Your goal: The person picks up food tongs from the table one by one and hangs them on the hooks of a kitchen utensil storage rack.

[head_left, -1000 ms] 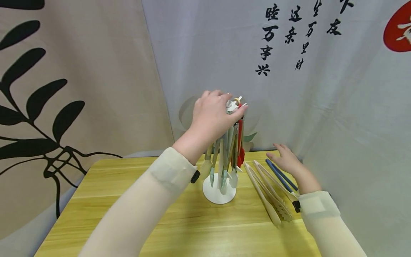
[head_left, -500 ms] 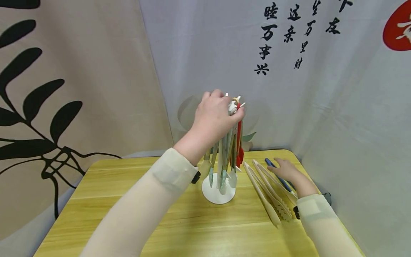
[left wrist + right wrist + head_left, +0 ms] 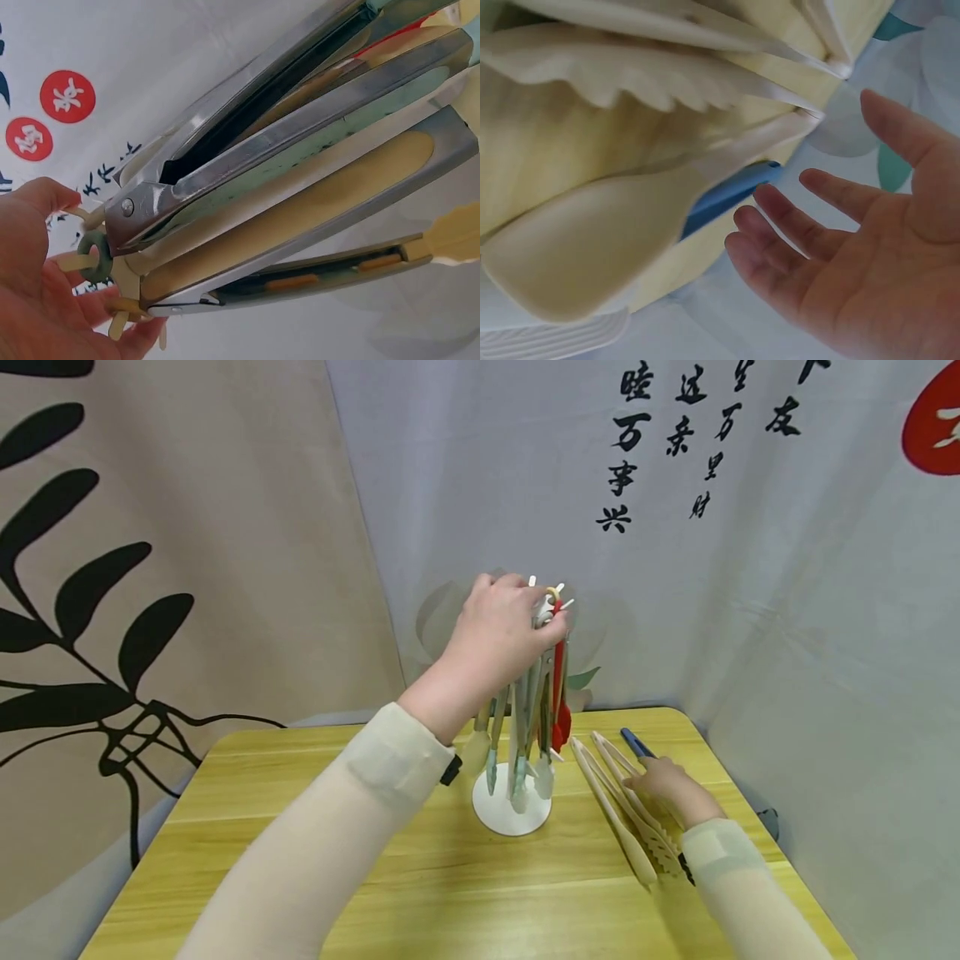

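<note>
A white utensil rack [image 3: 512, 817] stands mid-table with several tongs hanging from its top pegs, among them a red pair [image 3: 560, 693]. My left hand [image 3: 517, 618] grips the rack's top, fingers curled around the pegs and ring loops [image 3: 94, 251]. The left wrist view shows steel-armed tongs [image 3: 300, 150] fanning out from that hub. My right hand [image 3: 663, 783] rests with straight, relaxed fingers on the table at the right. It lies over the cream tongs [image 3: 622, 810] and beside the blue tongs [image 3: 636, 742]. In the right wrist view the hand's palm [image 3: 855, 247] is open, close to the blue tongs [image 3: 724, 196].
The yellow wooden table [image 3: 300, 827] is backed by cloth hangings, a leaf print on the left [image 3: 112, 610] and grey cloth with black script [image 3: 675, 485] behind and right. The table's right edge runs just past my right wrist.
My right hand has slid back toward me along the table, from the far end of the blue tongs to over the cream tongs. The left hand has stayed on the rack's top.
</note>
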Demonstrator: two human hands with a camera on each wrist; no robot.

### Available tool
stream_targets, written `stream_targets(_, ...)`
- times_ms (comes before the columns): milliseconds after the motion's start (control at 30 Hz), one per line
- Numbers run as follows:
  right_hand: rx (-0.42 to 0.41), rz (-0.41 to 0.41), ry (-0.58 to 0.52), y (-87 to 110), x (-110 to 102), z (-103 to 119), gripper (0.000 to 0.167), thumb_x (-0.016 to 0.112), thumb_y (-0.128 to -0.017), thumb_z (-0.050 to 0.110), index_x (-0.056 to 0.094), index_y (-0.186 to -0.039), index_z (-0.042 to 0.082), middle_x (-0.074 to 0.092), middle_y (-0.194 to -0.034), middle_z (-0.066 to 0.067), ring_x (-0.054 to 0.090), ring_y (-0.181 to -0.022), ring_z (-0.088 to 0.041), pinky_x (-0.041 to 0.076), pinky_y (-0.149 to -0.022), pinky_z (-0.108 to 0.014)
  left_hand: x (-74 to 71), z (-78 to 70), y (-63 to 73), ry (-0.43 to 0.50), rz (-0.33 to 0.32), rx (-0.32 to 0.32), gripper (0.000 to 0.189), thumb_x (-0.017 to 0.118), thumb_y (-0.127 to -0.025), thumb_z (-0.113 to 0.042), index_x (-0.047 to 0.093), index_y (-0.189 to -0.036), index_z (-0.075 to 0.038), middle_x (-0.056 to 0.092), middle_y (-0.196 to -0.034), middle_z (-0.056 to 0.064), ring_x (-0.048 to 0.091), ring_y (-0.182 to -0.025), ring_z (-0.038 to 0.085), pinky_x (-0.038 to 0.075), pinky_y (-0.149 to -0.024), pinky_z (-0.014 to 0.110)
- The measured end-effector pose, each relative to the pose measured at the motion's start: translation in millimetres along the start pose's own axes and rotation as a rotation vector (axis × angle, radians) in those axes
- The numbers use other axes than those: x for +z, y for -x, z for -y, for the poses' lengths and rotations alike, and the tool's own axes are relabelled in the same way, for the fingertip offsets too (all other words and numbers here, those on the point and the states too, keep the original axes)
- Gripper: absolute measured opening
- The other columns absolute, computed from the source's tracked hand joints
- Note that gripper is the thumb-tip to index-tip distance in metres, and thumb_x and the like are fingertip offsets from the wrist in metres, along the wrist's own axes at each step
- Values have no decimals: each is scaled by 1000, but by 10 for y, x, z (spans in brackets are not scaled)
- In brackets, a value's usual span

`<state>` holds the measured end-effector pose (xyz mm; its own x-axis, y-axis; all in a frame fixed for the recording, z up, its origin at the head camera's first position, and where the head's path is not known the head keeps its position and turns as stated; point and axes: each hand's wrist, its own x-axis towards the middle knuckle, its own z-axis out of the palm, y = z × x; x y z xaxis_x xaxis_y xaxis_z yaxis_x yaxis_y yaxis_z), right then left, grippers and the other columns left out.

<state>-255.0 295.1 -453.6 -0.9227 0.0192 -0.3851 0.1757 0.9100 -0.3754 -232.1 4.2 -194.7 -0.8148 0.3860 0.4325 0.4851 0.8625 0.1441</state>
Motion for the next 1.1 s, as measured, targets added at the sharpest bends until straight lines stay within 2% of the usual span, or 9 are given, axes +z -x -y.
stream_targets(67,9,1,28,-17,35,-21,75,54,-94,41,27,-145,-6,22,-142,-43,23,-126,-62,30,-97,-69,-5,17,-1,-9,-1,25,30,47,-94,-43,66,-101,-20,64,-108,-1,51,-104,20,37,-91,33)
stream_targets(200,-2,-11,99,-67,96,-75,69,55,-94,36,33,-141,-10,28,-137,-44,28,-123,-63,32,-97,-68,-6,58,0,1,-6,61,29,48,-93,-39,66,-104,-20,64,-106,-2,52,-103,18,35,-92,32)
stream_targets(500,-46,-20,175,-149,189,-189,62,56,-92,32,43,-132,-13,38,-127,-46,41,-112,-61,39,-92,-63,-34,173,51,84,47,62,40,49,-92,-37,61,-127,-22,56,-130,-1,46,-115,23,39,-98,34)
stream_targets(833,-53,-34,196,-152,198,-190,60,58,-91,30,45,-130,-13,41,-126,-44,42,-112,-60,39,-92,-63,-74,285,75,127,71,123,40,49,-90,-27,60,-128,-24,54,-132,-2,44,-115,21,41,-96,33)
stream_targets(1100,-65,-32,198,-136,185,-183,59,60,-89,27,45,-130,-13,44,-124,-42,41,-114,-59,38,-93,-63,-152,409,93,154,110,227,40,47,-92,-21,59,-130,-23,54,-127,-2,44,-114,19,39,-96,31)
